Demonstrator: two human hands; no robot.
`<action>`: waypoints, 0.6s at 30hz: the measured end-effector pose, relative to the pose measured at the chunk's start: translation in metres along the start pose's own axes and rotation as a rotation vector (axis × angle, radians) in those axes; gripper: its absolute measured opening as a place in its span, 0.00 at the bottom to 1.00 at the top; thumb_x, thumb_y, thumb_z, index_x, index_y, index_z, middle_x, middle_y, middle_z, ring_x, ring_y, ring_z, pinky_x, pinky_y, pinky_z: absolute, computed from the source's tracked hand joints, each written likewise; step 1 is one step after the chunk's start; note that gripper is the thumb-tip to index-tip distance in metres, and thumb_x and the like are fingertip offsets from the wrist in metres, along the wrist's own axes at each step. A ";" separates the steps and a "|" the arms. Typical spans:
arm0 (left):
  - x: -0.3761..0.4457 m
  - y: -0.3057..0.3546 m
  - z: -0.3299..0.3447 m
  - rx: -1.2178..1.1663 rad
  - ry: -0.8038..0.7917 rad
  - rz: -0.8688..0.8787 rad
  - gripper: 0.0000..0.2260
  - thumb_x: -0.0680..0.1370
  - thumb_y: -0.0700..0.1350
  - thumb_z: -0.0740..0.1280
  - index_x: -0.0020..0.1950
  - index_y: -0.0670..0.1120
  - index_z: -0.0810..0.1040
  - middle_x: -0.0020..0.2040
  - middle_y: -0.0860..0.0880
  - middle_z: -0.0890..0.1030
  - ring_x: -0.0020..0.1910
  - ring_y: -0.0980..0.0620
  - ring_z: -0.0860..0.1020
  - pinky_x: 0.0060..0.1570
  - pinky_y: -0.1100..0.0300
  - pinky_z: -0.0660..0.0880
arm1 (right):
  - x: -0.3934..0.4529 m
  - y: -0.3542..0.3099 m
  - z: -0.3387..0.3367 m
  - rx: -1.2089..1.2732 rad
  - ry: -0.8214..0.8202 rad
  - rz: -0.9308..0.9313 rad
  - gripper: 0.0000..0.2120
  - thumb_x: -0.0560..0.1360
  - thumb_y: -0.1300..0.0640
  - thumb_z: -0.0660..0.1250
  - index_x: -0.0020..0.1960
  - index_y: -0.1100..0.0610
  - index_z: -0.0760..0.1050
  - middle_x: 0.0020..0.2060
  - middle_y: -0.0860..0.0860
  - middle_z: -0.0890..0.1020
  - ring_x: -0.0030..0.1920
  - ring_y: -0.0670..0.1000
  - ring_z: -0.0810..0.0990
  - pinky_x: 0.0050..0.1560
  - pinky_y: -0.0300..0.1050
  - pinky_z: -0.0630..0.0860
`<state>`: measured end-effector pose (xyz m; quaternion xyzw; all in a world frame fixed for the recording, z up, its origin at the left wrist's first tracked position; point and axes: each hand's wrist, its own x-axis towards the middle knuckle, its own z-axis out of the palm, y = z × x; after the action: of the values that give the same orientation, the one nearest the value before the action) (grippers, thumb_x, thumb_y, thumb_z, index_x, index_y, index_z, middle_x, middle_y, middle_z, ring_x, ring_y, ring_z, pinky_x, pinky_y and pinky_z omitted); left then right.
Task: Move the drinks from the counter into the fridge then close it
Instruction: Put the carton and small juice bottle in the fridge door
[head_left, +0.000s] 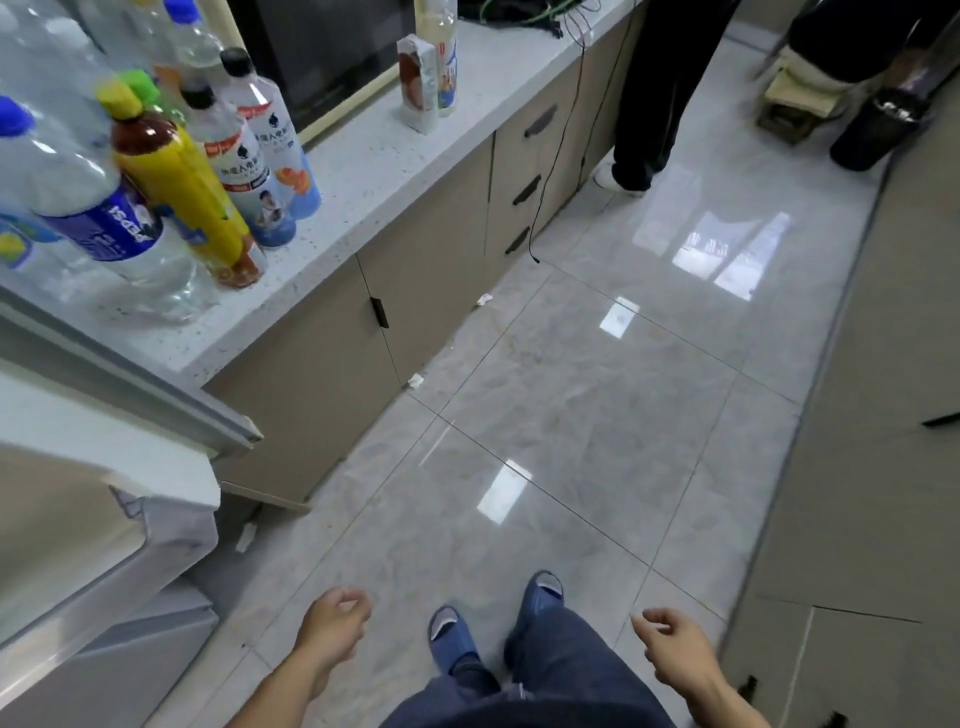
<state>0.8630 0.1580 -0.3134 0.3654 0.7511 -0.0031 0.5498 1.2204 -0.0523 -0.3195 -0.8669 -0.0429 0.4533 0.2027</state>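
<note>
Several drink bottles stand on the speckled white counter (363, 171) at the upper left: a clear Pepsi bottle (104, 218), a yellow-labelled tea bottle (182, 192) and two white-and-blue bottles (265, 150). Farther along the counter a drink carton (418, 83) stands beside a pale bottle (441, 47). The fridge (78, 519) is at the lower left, its door (130, 379) swung open. My left hand (335, 621) and my right hand (670, 644) hang low over the floor, fingers loosely curled, holding nothing.
A person in dark trousers (660, 88) stands by the counter's far end, with a dark bin (878, 130) and a stool (800, 98) beyond. A black cable (550, 171) hangs down the drawers. Glossy grey floor tiles (597, 389) stretch ahead.
</note>
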 end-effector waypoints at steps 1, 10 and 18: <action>0.005 0.016 0.002 -0.001 -0.012 0.017 0.04 0.78 0.45 0.67 0.52 0.47 0.77 0.47 0.45 0.82 0.40 0.48 0.79 0.39 0.59 0.74 | 0.002 -0.001 -0.001 0.006 0.003 0.014 0.13 0.75 0.55 0.72 0.55 0.61 0.77 0.39 0.55 0.79 0.38 0.54 0.76 0.37 0.43 0.69; 0.050 0.137 0.033 -0.017 -0.082 0.098 0.07 0.78 0.46 0.67 0.55 0.46 0.77 0.49 0.46 0.81 0.39 0.51 0.78 0.38 0.60 0.74 | 0.060 -0.060 -0.018 -0.042 -0.037 0.067 0.11 0.76 0.53 0.69 0.52 0.60 0.77 0.36 0.50 0.76 0.35 0.50 0.72 0.36 0.42 0.68; 0.070 0.198 0.041 -0.002 0.015 -0.006 0.10 0.78 0.51 0.69 0.54 0.47 0.79 0.49 0.47 0.82 0.41 0.49 0.79 0.37 0.58 0.76 | 0.154 -0.205 -0.057 -0.083 -0.119 -0.033 0.08 0.76 0.53 0.69 0.45 0.57 0.77 0.37 0.52 0.78 0.37 0.53 0.75 0.40 0.46 0.71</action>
<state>0.9970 0.3249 -0.3086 0.3626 0.7563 -0.0009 0.5445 1.3791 0.1572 -0.3285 -0.8453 -0.0877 0.4985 0.1712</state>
